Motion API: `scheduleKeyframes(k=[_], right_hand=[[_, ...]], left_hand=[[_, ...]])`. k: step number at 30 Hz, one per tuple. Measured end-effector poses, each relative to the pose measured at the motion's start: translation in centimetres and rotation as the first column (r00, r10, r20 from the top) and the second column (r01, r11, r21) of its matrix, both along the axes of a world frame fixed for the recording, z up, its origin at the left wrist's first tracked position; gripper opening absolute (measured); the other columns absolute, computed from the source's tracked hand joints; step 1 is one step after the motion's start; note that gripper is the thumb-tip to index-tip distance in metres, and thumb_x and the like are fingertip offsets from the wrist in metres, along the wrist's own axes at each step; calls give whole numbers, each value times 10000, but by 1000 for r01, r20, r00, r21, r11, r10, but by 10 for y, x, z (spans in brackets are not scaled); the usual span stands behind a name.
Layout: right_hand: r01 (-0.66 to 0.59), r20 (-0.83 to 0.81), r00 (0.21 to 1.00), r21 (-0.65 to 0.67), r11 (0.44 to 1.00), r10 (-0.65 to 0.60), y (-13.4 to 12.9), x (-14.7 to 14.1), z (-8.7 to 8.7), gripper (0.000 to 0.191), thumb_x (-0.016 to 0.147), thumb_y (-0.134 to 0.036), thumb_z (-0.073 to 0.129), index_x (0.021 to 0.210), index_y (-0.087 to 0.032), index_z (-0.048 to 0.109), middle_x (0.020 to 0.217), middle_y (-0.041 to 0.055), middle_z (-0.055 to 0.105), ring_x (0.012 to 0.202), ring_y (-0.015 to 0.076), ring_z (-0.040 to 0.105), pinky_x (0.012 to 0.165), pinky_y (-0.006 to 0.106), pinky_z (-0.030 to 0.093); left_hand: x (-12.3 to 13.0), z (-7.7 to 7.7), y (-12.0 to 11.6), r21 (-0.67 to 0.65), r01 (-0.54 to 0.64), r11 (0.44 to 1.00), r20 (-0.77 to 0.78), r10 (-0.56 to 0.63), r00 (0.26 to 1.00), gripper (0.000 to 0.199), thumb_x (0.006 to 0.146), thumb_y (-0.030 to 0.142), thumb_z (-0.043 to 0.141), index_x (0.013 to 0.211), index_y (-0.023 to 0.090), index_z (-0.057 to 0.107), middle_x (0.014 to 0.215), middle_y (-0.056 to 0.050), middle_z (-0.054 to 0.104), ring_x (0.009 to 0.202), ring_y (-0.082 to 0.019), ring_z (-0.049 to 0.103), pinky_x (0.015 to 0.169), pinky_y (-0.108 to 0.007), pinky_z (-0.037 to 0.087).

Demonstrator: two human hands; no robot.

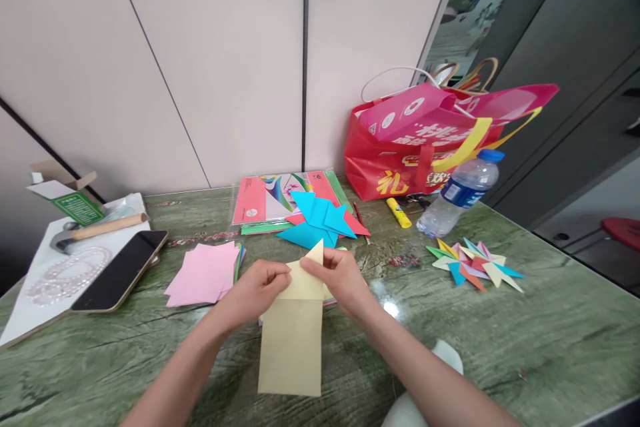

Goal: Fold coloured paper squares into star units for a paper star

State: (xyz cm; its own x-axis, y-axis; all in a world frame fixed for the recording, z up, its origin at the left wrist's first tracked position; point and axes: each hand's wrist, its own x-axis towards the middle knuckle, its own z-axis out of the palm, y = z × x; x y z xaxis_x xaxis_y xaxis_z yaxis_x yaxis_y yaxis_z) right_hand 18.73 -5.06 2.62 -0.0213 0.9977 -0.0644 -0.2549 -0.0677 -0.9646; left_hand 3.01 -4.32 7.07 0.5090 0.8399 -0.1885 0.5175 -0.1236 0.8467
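Note:
A pale yellow sheet of paper (291, 347) is between my two hands, with a crease across it and its top right corner folded to a point. My left hand (260, 288) pinches the upper left edge. Thumb and fingers of my right hand (343, 278) press on the folded corner. Just beyond them lies a blue folded paper piece (320, 217), with red folded paper (361, 225) partly under it. Left of my hands rests a pile of pink paper squares (203, 273). More paper shows partly beneath the yellow sheet, mostly hidden.
Packaged coloured paper (260, 203) lies against the wall. To the right are a red bag (380, 167), a water bottle (460, 193), a glue stick (399, 212) and multicoloured paper stars (477, 263). A phone (123, 270), a hammer (107, 228) and a small box (75, 203) sit left.

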Motion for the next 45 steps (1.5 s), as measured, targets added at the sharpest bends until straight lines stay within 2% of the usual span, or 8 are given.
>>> scheduleKeyframes(k=[12, 19, 23, 31, 34, 38, 41, 45], right_hand=[[88, -143, 985, -43, 995, -93, 11, 12, 0, 251, 556, -369, 741, 604, -154, 621, 528, -14, 626, 439, 118, 524, 434, 234, 390], [217, -189, 956, -51, 975, -223, 19, 24, -2, 317, 533, -400, 750, 678, -145, 628, 585, 19, 654, 482, 153, 561, 467, 263, 417], [166, -186, 967, -63, 984, -175, 18, 21, -3, 305, 542, -396, 748, 673, -146, 634, 591, 16, 660, 493, 150, 571, 479, 259, 428], [44, -118, 992, -26, 999, -46, 12, 12, -2, 310, 599, -431, 704, 712, -157, 614, 609, -5, 648, 500, 122, 565, 453, 220, 421], [49, -108, 993, -56, 997, -55, 12, 12, 1, 375, 667, -485, 631, 884, -182, 589, 661, -8, 647, 522, 110, 579, 447, 201, 436], [44, -120, 992, -35, 998, -48, 12, 13, 4, 408, 746, -482, 545, 1049, -211, 507, 690, -2, 640, 512, 106, 596, 442, 200, 456], [-37, -124, 991, 102, 994, 50, 11, 14, 3, 359, 758, -378, 556, 1077, -237, 473, 756, -4, 629, 553, 118, 623, 499, 236, 495], [-169, -4, 984, 266, 949, 176, 8, 11, 0, 295, 732, -223, 559, 1024, -254, 531, 938, 18, 593, 695, 124, 625, 571, 248, 512]], left_hand=[[-6, 4, 1, -164, -39, 986, 114, 58, 992, 262, 740, 277, 424, 532, 154, 526, 524, 27, 504, 526, -115, 477, 557, -246, 404], [-13, 7, 4, -321, -104, 941, 226, 182, 957, 253, 776, 340, 477, 760, 143, 636, 719, -44, 672, 664, -158, 610, 673, -293, 468], [-11, 2, 3, -363, -66, 929, 265, 170, 949, 397, 795, 489, 450, 774, 135, 629, 700, -45, 664, 601, -129, 592, 590, -243, 445], [4, -14, -3, -443, -51, 895, 289, 197, 937, 366, 711, 475, 586, 647, 116, 611, 517, 3, 594, 418, -74, 478, 381, -165, 294], [2, -11, 2, -488, -200, 849, 378, 413, 829, 284, 720, 383, 616, 708, 100, 632, 570, -40, 647, 487, -124, 567, 436, -199, 408], [-7, -4, 14, -495, -483, 722, 559, 690, 460, 161, 818, 190, 499, 797, 101, 632, 654, -64, 693, 546, -134, 622, 509, -227, 502], [-13, -2, 21, -507, -571, 646, 615, 735, 285, 195, 845, 129, 437, 800, 110, 626, 673, -57, 703, 548, -126, 638, 507, -224, 529], [-13, -3, 21, -531, -588, 610, 636, 746, 198, 210, 855, 120, 424, 794, 122, 626, 692, -43, 712, 559, -123, 653, 515, -228, 552]])
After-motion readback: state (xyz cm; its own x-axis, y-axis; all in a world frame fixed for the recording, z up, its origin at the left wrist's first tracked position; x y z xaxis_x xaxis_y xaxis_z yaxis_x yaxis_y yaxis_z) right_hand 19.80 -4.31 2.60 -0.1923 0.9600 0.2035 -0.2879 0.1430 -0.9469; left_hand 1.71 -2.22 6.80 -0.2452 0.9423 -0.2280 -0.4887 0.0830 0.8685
